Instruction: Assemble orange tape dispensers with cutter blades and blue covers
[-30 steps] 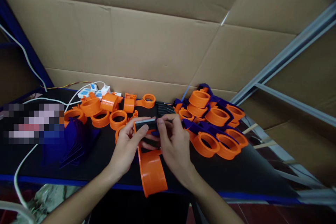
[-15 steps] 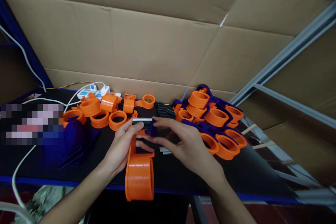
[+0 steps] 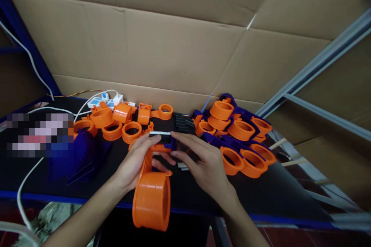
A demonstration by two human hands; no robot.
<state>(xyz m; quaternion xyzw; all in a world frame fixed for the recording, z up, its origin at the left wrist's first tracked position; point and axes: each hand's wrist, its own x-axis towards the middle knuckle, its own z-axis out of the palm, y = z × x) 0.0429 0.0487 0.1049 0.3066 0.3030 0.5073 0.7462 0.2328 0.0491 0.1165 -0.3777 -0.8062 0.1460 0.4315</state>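
An orange tape dispenser [image 3: 151, 202] hangs in front of me over the table's near edge, its big ring hub pointing down. My left hand [image 3: 131, 162] is closed round its frame, the thumb lying on the black strip [image 3: 165, 139] below the white toothed blade [image 3: 160, 133]. At the right end of this head sits a dark blue plastic piece [image 3: 173, 144]. My right hand [image 3: 207, 158] pinches that piece between thumb and forefinger. Part of the dispenser's frame is hidden by the left hand.
Orange dispenser bodies [image 3: 131, 133] lie at the back left, near a white power strip [image 3: 95, 102]. Dark blue plates [image 3: 78, 158] are stacked at left. Orange-and-blue dispensers [image 3: 243, 129] are piled at right. Black strips [image 3: 182, 122] lie behind my hands, and pale strips [image 3: 182, 166] beside the right hand.
The dispenser's hub has tilted slightly left and down. My right fingers have closed in nearer the blue piece at the head's right end. The whole view has shifted slightly.
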